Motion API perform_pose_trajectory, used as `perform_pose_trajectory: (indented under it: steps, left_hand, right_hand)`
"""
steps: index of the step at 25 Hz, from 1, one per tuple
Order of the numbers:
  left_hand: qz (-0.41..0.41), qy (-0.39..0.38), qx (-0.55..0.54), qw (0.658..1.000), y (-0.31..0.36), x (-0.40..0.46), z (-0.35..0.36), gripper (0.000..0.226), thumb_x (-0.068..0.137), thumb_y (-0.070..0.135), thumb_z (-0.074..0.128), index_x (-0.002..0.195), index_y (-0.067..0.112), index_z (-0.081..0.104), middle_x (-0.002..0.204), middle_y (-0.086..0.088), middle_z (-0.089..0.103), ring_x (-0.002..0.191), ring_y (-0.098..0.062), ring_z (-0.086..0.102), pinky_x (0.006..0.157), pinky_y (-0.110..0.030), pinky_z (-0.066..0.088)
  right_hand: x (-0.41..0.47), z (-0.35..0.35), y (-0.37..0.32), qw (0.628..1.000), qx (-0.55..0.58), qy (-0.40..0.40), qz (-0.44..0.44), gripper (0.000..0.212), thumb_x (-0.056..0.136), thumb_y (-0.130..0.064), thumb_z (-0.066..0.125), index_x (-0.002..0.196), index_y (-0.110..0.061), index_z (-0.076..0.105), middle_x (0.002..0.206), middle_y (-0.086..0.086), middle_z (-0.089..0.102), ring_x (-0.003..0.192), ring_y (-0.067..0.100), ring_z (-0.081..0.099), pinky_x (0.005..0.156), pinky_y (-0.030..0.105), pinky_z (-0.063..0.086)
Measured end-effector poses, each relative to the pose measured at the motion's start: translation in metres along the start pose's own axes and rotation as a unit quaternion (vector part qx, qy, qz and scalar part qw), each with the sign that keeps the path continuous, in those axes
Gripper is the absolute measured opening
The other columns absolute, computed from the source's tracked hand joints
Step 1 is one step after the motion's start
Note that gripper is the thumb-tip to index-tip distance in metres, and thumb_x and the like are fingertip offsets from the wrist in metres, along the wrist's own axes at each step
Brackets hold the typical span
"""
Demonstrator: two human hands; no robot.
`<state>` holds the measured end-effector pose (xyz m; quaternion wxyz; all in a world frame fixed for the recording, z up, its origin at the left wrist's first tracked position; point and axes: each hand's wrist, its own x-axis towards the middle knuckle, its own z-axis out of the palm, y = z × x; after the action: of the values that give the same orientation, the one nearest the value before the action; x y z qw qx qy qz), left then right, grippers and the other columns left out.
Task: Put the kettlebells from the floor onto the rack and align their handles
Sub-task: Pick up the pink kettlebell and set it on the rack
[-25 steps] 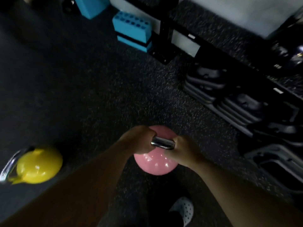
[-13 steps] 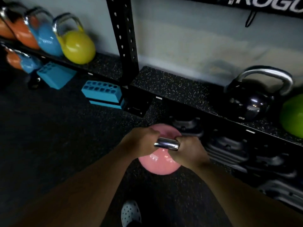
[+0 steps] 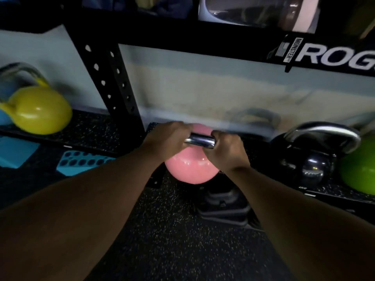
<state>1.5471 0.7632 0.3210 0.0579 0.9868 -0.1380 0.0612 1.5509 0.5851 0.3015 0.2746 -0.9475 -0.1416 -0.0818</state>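
Note:
A pink kettlebell (image 3: 189,168) with a chrome handle hangs in the air at the front edge of the rack's lower shelf (image 3: 89,128). My left hand (image 3: 166,138) grips the left end of the handle and my right hand (image 3: 228,151) grips the right end, both closed around it. On the shelf to the right stand a black kettlebell (image 3: 308,165) with a chrome handle and a green kettlebell (image 3: 359,171). A yellow kettlebell (image 3: 38,110) sits on the shelf to the left.
A black perforated upright post (image 3: 109,84) stands just left of the pink kettlebell. Blue foam blocks (image 3: 81,163) lie under the shelf at left. Dark weight plates (image 3: 223,205) are stacked on the speckled floor below the shelf. An upper shelf beam reads ROG.
Both hands have carried the pink kettlebell up and forward from near the floor to the shelf's front edge. The view has risen and closed in on the rack.

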Motion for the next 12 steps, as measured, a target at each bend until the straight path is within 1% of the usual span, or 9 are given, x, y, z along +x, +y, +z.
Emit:
perform_pose_trajectory:
  steps: [1,4,5,8,12]
  left_hand:
    - [-0.007,0.005,-0.016,1.000,-0.007,0.010,0.001,0.025,0.086,0.028,0.071,0.107,0.016,0.065,0.101,-0.008,0.070,0.093,-0.030,0.068,0.069,-0.035,0.048]
    - [-0.040,0.026,-0.046,0.998,-0.017,0.030,0.003,0.021,0.084,0.020,0.072,0.101,0.014,0.062,0.098,-0.011,0.068,0.091,-0.033,0.066,0.066,-0.033,0.042]
    - [-0.053,0.029,-0.051,0.997,-0.020,0.034,0.006,0.019,0.084,0.018,0.072,0.099,0.012,0.061,0.096,-0.012,0.067,0.090,-0.034,0.065,0.065,-0.034,0.042]
    - [-0.088,0.023,-0.081,0.993,-0.028,0.055,0.009,0.019,0.084,0.014,0.070,0.100,0.010,0.061,0.099,-0.015,0.066,0.092,-0.037,0.064,0.070,-0.038,0.047]
    - [-0.118,0.031,-0.108,0.987,-0.033,0.084,0.016,0.020,0.083,0.012,0.070,0.101,0.009,0.062,0.101,-0.016,0.067,0.098,-0.038,0.063,0.071,-0.037,0.043]
  right_hand:
    - [0.014,0.003,-0.001,1.000,-0.004,0.003,-0.004,0.010,0.080,-0.015,0.068,0.087,-0.008,0.070,0.080,0.014,0.073,0.070,0.029,0.065,0.059,0.020,0.031]
    - [0.042,0.009,-0.001,1.000,0.001,0.013,-0.013,0.010,0.080,-0.013,0.068,0.088,-0.007,0.068,0.079,0.015,0.071,0.066,0.026,0.058,0.060,0.024,0.030]
    - [0.050,0.011,-0.001,1.000,0.002,0.010,-0.012,0.010,0.079,-0.012,0.068,0.088,-0.008,0.067,0.078,0.014,0.070,0.065,0.026,0.057,0.060,0.025,0.031]
    - [0.075,0.016,0.002,1.000,-0.001,-0.021,-0.004,0.010,0.080,-0.012,0.066,0.089,-0.009,0.067,0.079,0.014,0.069,0.071,0.030,0.061,0.060,0.027,0.034]
    - [0.105,0.020,0.013,0.999,-0.008,-0.031,0.023,0.015,0.079,-0.011,0.062,0.092,-0.009,0.068,0.081,0.015,0.070,0.077,0.033,0.063,0.060,0.028,0.036]
